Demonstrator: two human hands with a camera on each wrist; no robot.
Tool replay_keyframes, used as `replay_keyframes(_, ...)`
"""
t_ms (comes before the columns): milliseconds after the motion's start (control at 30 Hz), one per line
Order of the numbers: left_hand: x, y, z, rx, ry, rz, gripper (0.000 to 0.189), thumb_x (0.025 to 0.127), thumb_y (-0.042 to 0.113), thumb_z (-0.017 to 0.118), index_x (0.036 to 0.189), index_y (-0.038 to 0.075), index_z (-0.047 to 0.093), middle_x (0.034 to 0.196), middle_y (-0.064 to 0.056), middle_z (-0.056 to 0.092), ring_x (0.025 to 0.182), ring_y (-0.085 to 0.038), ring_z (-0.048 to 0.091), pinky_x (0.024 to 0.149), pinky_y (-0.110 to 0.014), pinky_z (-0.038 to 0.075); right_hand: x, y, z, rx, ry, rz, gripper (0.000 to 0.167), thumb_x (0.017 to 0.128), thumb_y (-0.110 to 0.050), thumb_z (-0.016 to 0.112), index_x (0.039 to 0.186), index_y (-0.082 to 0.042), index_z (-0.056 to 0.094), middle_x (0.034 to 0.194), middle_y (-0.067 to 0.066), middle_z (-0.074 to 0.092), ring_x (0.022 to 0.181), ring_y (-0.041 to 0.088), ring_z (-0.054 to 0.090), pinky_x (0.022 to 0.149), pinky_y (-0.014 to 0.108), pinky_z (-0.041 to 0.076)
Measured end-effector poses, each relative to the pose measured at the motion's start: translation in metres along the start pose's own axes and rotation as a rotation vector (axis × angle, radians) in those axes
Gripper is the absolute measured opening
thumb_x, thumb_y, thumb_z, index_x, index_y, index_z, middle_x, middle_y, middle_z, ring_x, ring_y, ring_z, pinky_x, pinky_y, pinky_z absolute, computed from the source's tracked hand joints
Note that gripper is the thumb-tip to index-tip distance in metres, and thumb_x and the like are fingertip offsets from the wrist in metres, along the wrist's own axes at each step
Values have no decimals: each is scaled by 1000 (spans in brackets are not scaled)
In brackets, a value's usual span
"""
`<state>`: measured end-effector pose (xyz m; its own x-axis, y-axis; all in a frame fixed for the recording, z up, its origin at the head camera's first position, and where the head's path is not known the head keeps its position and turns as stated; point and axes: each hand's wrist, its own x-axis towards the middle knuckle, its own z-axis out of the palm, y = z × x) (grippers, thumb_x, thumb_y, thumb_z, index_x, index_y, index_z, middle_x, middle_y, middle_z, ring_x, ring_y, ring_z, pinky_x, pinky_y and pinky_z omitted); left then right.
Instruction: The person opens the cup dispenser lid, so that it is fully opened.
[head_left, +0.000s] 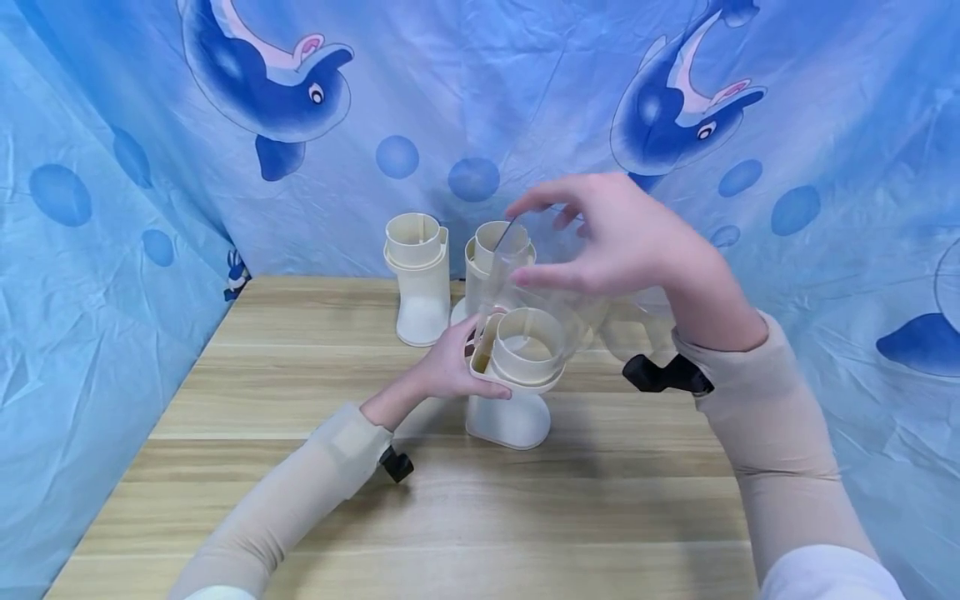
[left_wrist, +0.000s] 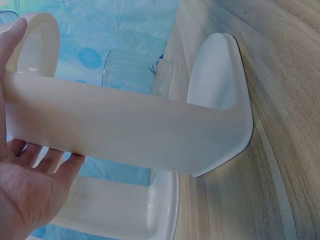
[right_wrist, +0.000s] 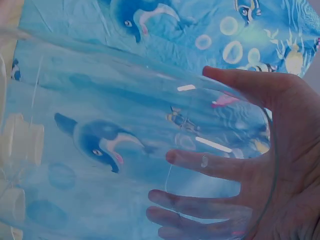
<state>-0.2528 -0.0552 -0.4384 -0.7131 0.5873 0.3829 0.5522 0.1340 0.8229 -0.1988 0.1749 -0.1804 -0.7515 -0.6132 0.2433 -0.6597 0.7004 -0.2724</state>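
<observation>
My left hand [head_left: 457, 362] grips the upper part of a cream-white plastic stand [head_left: 513, 419] with a round collar on top and a flat foot on the table. In the left wrist view the thumb and fingers lie on either side of the stand's column [left_wrist: 115, 120]. Above it, my right hand [head_left: 618, 237] holds a large transparent container [right_wrist: 115, 130] by one end, thumb and fingers spread round its wall. The container is tilted, its lower end close to the stand's collar; its outline is faint, so I cannot tell whether they touch.
Two similar cream-white stands, a left one [head_left: 422, 292] and a right one [head_left: 480, 271], stand behind, near the table's back edge. Another transparent container [head_left: 637, 333] shows beyond the right hand. A blue dolphin-print curtain [head_left: 480, 100] hangs behind the wooden table [head_left: 570, 525].
</observation>
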Motion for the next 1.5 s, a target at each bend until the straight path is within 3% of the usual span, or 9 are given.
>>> replay_keyframes(133, 0, -1, 0, -13, -7, -3, 104, 65, 10, 100, 154, 12, 47, 144, -8, 63, 133, -23, 61, 117, -44, 52, -7, 4, -14, -11, 40, 48, 56, 90, -49, 82, 140, -27, 69, 142, -6, 70, 118, 28, 71, 87, 43, 57)
replay_keyframes(300, 1, -1, 0, -25, -3, -9, 107, 64, 8, 100, 156, 11, 45, 146, -9, 61, 134, -25, 60, 116, -45, 52, -17, 15, -29, -32, 118, 91, 54, 92, -49, 80, 141, -30, 69, 141, 2, 69, 114, 28, 70, 81, 32, 51)
replay_keyframes(467, 2, -1, -1, -15, -1, -3, 107, 62, 16, 102, 153, 12, 47, 143, -7, 62, 132, -24, 60, 116, -45, 52, -25, 36, -44, -51, 187, 164, 55, 93, -45, 79, 144, -27, 68, 139, 9, 66, 116, 33, 66, 75, 14, 45)
replay_keyframes(600, 2, -1, -1, -15, -2, -12, 106, 62, 12, 101, 153, 13, 47, 143, -8, 61, 132, -24, 60, 116, -46, 52, -32, 57, -55, -50, 234, 247, 57, 95, -42, 77, 147, -23, 65, 143, 17, 61, 122, 40, 62, 69, 7, 40)
replay_keyframes(967, 2, 0, 0, -2, 1, -5, 105, 63, 9, 101, 153, 12, 47, 142, -8, 62, 130, -23, 60, 114, -45, 54, -38, 103, -75, -69, 179, 534, 72, 98, -55, 69, 159, -20, 51, 163, 26, 44, 136, 52, 50, 77, 44, 46)
replay_keyframes(1067, 2, 1, 1, -2, 4, -9, 105, 63, 9, 101, 153, 12, 47, 142, -8, 62, 130, -23, 60, 113, -45, 54, -39, 115, -78, -87, 180, 597, 77, 98, -59, 66, 162, -19, 47, 165, 29, 40, 138, 56, 46, 86, 63, 49)
replay_keyframes(1167, 3, 1, 1, -1, 9, -14, 105, 63, 9, 101, 153, 12, 47, 142, -8, 62, 130, -23, 60, 113, -45, 54, -40, 128, -80, -108, 174, 657, 83, 98, -63, 63, 164, -16, 42, 166, 33, 36, 142, 60, 40, 100, 78, 41)
replay_keyframes(1500, 1, 0, 4, -20, 22, -28, 106, 62, 11, 100, 153, 13, 47, 141, -7, 62, 129, -22, 60, 111, -41, 55, -51, 176, -76, -80, 156, 815, 96, 96, -72, 58, 167, -13, 33, 170, 35, 25, 149, 64, 30, 110, 83, 34)
